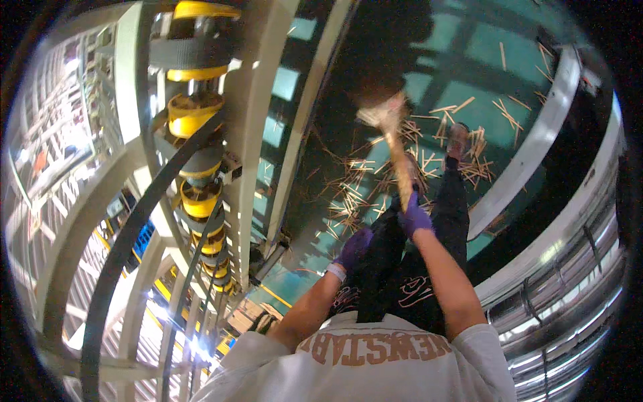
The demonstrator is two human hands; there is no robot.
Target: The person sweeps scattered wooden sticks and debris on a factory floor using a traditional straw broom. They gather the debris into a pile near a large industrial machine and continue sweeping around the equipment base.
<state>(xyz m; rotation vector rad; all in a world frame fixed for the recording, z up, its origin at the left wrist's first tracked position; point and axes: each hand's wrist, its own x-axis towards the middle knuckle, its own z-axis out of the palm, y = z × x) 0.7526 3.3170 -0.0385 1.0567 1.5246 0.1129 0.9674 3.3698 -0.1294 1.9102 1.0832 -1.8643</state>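
My right hand (416,218), in a purple glove, is wrapped round the pale wooden handle of a broom (400,161). The broom reaches away from me over the floor; its flared head is blurred, with a dark patch beyond it. My left hand (355,247), gloved in purple too, rests beside my left leg with its fingers loosely stretched and nothing seen in them. Many thin wooden sticks (348,208) lie scattered on the green floor around my feet, densest near my shoes (458,137).
On the left, a light metal frame (249,134) runs beside a row of yellow and grey rollers (194,115). A curved pale rail (536,151) and shiny metal piping (562,295) border the right. A cardboard box (249,315) sits at lower left.
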